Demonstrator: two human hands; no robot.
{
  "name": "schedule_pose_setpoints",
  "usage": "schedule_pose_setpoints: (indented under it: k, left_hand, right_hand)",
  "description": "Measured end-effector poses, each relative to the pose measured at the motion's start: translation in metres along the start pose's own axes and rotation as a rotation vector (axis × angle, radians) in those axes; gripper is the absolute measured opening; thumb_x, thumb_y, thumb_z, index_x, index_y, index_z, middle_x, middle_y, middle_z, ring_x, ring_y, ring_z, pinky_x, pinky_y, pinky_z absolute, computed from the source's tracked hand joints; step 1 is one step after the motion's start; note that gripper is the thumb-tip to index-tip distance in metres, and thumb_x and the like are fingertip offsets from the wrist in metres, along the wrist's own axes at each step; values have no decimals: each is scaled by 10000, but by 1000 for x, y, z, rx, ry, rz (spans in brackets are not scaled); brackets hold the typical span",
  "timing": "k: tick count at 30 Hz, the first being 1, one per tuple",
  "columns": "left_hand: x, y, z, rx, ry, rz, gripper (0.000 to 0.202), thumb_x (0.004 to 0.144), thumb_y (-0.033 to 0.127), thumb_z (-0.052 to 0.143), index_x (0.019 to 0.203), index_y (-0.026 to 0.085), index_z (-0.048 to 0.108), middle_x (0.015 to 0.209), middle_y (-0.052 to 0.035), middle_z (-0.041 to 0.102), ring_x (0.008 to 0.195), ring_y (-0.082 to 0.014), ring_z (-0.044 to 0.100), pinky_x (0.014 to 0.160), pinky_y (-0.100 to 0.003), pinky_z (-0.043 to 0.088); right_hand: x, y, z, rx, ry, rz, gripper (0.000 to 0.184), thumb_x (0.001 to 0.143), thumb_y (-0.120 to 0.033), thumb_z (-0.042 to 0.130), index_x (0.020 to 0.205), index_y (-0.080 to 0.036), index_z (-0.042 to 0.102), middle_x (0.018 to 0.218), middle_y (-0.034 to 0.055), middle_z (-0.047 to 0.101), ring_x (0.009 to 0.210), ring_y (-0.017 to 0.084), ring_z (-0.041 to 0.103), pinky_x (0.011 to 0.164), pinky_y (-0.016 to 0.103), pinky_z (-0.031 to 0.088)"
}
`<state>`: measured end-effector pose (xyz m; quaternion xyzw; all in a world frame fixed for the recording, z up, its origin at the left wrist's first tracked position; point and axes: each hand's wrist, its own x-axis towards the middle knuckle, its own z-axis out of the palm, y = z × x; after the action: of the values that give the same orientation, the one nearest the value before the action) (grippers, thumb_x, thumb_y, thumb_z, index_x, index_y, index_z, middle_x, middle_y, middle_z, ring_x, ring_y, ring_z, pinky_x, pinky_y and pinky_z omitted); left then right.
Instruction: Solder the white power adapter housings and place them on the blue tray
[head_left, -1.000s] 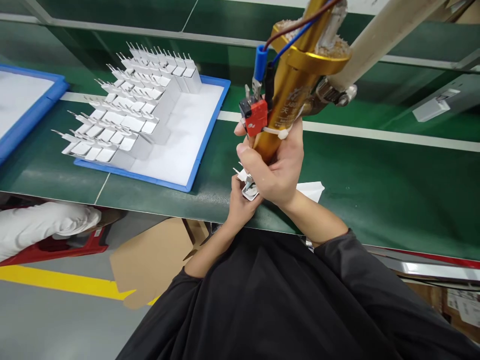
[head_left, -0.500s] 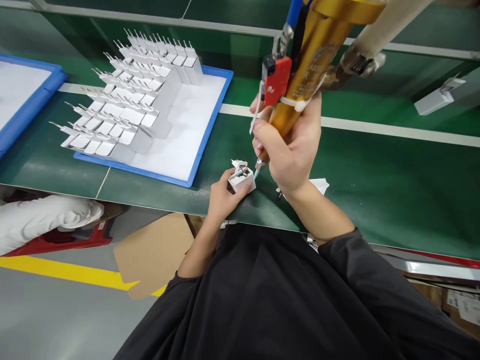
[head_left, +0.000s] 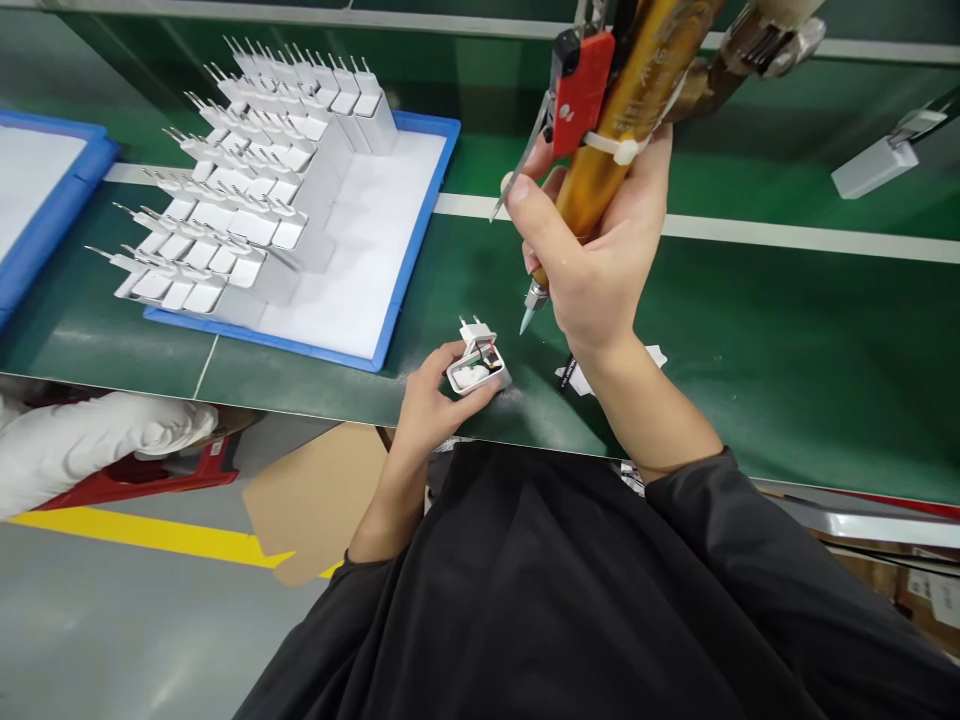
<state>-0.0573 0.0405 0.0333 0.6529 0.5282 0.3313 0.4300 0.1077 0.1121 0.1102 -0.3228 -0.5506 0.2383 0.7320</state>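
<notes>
My left hand [head_left: 437, 398] pinches a small white plug adapter [head_left: 480, 375] at the front of the green bench. The adapter's two-pin cap is tipped up, so wires and parts show inside its housing. My right hand [head_left: 600, 250] is wrapped round a gold dispensing gun [head_left: 592, 190]. Its thumb lies by the metal lever below the red switch [head_left: 583, 92]. The gun's pale pointed nozzle [head_left: 527, 320] is apart from the adapter, above it and to its right.
Rows of white adapters with pins [head_left: 225, 200] stand in a blue-rimmed tray [head_left: 420, 240] at the left. Another blue-edged tray [head_left: 56, 215] lies farther left. A white paper piece [head_left: 581, 378] is under my right forearm. A white block [head_left: 874, 168] hangs at the far right. A person's white sleeve [head_left: 112, 435] shows lower left.
My right hand has raised the gun, and its nozzle has moved up and right, away from the adapter. My left hand has turned the adapter, so its open side shows more.
</notes>
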Motion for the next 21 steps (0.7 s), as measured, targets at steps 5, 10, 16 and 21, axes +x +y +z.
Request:
schedule_pose_setpoints:
  k: [5, 10, 16, 21]
  left_hand:
    - [10, -9, 1, 227, -17, -30, 403, 740, 365, 713, 1110, 240, 609, 1022, -32, 681, 946, -220, 627, 847, -337, 466]
    - [15, -13, -1, 162, -100, -98, 488, 746, 429, 714, 1167, 235, 563, 1124, -52, 679, 1035, -244, 631, 893, -362, 474]
    - [26, -11, 10, -71, -113, -96, 394, 830, 431, 624, 1158, 223, 559, 1095, -59, 703, 1007, -200, 664, 894, -333, 489]
    - [29, -14, 26, 7, 96, 16, 318, 832, 287, 589, 1134, 220, 519, 1035, -37, 709, 919, -156, 681, 867, -300, 499]
  right_hand:
    - [-1, -4, 0, -82, -6, 57, 452, 785, -571, 622, 1030, -293, 365, 882, -54, 556, 546, 29, 448, 482, 215, 390]
    - [-1, -7, 1, -160, -35, 74, 420, 823, -596, 551, 1048, -315, 336, 913, -37, 546, 592, 48, 481, 488, 212, 399]
    - [0, -2, 2, -75, -12, 31, 410, 820, -509, 606, 1064, -304, 348, 866, -46, 546, 579, 45, 454, 487, 210, 376]
    - [0, -1, 1, -21, -19, 25, 432, 800, -518, 624, 1049, -284, 360, 837, -63, 556, 522, 31, 402, 483, 209, 382]
